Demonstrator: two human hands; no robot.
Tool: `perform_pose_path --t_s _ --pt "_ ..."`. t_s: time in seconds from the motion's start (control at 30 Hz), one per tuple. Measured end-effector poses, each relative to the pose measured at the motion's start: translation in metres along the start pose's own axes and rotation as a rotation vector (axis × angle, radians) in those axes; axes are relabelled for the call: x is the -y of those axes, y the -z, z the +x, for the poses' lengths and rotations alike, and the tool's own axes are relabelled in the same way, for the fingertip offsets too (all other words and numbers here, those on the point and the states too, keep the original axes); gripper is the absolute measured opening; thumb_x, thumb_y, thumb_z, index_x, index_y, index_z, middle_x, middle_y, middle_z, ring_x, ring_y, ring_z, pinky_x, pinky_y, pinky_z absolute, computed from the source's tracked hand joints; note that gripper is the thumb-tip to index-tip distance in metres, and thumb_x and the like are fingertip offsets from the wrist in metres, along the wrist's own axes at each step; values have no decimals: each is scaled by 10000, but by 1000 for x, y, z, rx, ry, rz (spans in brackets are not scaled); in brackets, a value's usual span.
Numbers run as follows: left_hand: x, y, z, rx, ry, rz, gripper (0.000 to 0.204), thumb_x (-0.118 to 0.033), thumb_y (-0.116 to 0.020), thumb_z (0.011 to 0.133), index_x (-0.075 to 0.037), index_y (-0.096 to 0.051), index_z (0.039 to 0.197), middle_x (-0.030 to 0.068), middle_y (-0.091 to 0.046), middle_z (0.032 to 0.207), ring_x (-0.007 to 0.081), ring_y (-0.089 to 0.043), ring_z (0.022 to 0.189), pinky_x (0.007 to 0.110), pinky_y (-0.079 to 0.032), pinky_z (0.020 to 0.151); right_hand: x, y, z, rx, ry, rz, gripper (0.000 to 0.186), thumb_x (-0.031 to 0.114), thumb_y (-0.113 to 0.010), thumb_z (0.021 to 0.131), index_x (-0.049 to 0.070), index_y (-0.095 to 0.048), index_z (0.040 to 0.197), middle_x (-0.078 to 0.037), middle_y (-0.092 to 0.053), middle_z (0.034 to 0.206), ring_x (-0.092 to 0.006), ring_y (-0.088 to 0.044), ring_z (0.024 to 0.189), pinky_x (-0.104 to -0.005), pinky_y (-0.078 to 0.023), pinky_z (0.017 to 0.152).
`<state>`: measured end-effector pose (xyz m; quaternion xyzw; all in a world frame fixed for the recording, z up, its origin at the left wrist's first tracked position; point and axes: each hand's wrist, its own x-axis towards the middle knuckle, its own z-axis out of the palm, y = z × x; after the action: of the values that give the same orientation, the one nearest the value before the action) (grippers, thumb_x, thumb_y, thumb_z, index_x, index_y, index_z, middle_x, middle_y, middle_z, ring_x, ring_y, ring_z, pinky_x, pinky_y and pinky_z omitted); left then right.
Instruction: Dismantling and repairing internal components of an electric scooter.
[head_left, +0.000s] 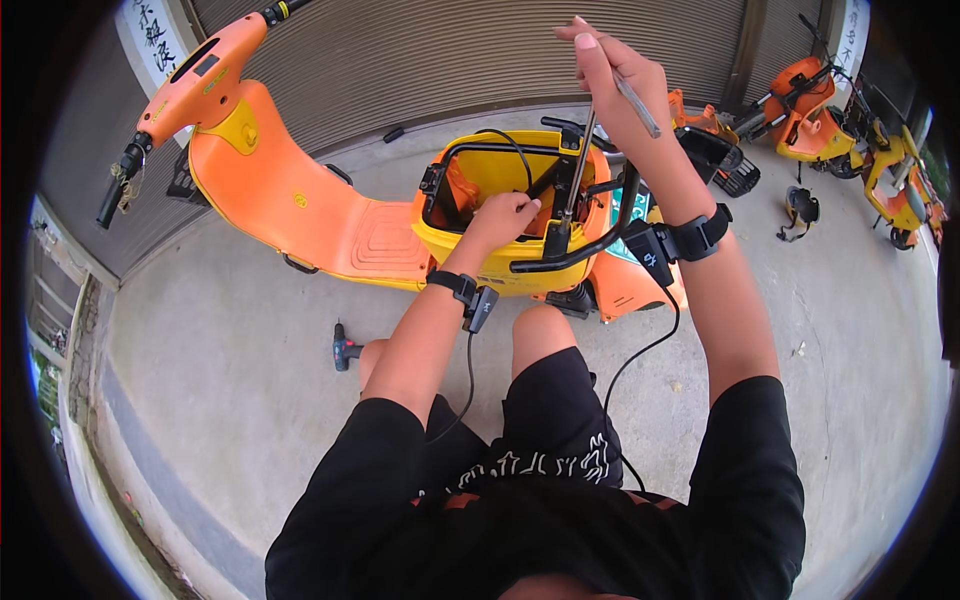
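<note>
My right hand (625, 85) is raised over the right side of the scooter's yellow open-topped body section. It is closed round the handle of a silver long-shafted wrench (637, 106), whose thin shaft runs down to the black frame (580, 262) at the section's right edge. Most of the handle is hidden by the fingers. My left hand (502, 220) is over the opening of the yellow section (480, 262), beside its inner right side. Its fingers are curled together, and what they hold, if anything, is hidden. The orange scooter (300, 200) stands crosswise before me, handlebar to the left.
A cordless drill (346, 347) is on the concrete floor (230, 400) beside my left knee. Behind the scooter runs a ribbed shutter (450, 50). Further orange and yellow scooters (800, 110) stand at the far right, near a dark part (801, 208) on the floor.
</note>
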<state>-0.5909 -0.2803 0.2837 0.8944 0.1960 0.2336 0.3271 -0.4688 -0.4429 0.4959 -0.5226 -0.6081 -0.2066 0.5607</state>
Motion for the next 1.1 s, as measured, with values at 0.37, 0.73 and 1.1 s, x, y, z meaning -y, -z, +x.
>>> perform_pose_path --t_s 0.37,0.73,1.1 --pt "-39 4 -17 48 -232 -422 424 -420 -625 992 -78 -695 1232 97 -610 854 207 -545 739 338 -455 692 22 68 48 787 -135 192 548 -35 -421 823 -1 -658 1317 -151 -492 1548 -252 -306 1532 -319 -346 1145" --pt "-50 -19 -11 -39 -300 -342 342 -339 -624 987 0 -669 1008 189 -688 917 380 -646 878 433 -493 765 80 25 67 573 -464 -685 623 463 -517 1020 12 -500 1449 -208 -632 1301 -297 -667 1181 -416 -539 1001" --pt "-52 -15 -18 -78 -321 -333 378 -381 -615 985 -16 -694 1043 187 -716 959 384 -670 910 440 -511 786 63 12 80 1165 -204 -1413 358 251 -663 953 -71 -630 1107 -197 -735 997 -301 -761 845 -396 -621 684"
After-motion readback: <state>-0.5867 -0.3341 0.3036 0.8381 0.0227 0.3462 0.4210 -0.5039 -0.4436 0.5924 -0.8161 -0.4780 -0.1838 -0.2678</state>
